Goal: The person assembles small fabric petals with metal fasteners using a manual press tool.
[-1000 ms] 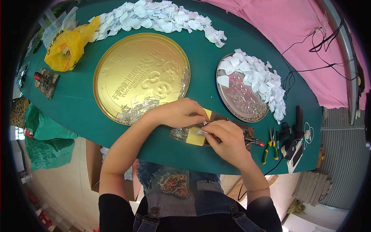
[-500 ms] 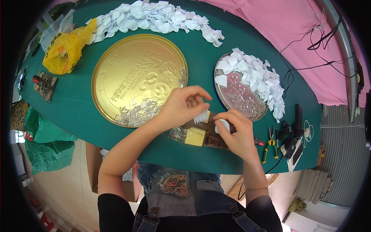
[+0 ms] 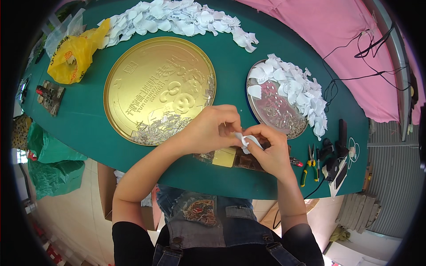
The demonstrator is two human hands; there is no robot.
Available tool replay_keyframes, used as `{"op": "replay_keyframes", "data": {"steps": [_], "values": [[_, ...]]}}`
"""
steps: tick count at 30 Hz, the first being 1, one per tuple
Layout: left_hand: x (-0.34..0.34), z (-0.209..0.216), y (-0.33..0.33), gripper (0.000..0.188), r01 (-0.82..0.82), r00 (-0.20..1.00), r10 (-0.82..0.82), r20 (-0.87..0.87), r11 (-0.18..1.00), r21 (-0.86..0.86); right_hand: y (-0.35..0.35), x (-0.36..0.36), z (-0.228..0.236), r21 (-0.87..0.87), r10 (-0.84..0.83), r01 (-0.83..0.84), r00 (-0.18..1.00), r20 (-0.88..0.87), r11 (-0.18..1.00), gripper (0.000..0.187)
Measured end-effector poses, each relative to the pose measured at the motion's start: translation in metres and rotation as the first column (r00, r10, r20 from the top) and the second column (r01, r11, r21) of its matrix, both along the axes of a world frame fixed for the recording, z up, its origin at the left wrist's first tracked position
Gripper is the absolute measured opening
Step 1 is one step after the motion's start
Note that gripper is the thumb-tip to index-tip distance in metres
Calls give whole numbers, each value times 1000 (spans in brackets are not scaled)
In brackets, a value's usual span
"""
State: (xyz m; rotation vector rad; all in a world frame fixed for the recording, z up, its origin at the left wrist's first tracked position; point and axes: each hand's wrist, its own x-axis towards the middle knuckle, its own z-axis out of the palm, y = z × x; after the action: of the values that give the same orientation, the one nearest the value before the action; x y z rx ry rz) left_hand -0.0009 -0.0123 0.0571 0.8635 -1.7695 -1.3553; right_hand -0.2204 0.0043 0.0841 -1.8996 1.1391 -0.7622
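Note:
A small white cut piece (image 3: 249, 142), thin and folded, is pinched between both of my hands above the table. My left hand (image 3: 213, 129) closes its fingertips on the piece's left end. My right hand (image 3: 271, 150) grips its other side between thumb and fingers. Just below lies a dark brown block (image 3: 247, 161) with a yellow patch (image 3: 224, 157), partly covered by my hands. Beside my left hand, small silver metal strips (image 3: 162, 128) lie along the near edge of a round gold tray (image 3: 133, 75).
A round silver tray (image 3: 266, 106) holds small shiny parts and white pieces (image 3: 288, 84). More white pieces (image 3: 177, 20) form a long pile at the back. Yellow-handled pliers (image 3: 309, 170) lie right, near cables. A yellow plastic bag (image 3: 73, 57) sits at the left.
My left hand has lowered and moved toward my right hand. The white piece, flat in my right fingers before, is now folded and held by both hands.

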Motion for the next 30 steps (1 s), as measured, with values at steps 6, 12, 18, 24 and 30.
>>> {"op": "replay_keyframes", "data": {"steps": [6,12,18,24,30], "values": [[5,-1,2,20,167,973,-134,189,971,-172,-12,-9,6,129,-186,172,977,105,977,14],[-2,-10,3,19,131,971,-51,233,930,-342,-16,-17,-1,209,-134,117,989,69,971,13],[-9,-22,2,23,241,958,-180,225,927,-287,-21,-26,-4,317,-124,86,987,100,945,15],[-5,-25,-5,31,182,972,-125,197,935,-305,-26,-27,1,402,-123,22,966,226,915,23],[3,-14,-2,36,263,915,-135,380,914,-308,-28,-30,3,406,-54,-7,989,139,914,19]]}}
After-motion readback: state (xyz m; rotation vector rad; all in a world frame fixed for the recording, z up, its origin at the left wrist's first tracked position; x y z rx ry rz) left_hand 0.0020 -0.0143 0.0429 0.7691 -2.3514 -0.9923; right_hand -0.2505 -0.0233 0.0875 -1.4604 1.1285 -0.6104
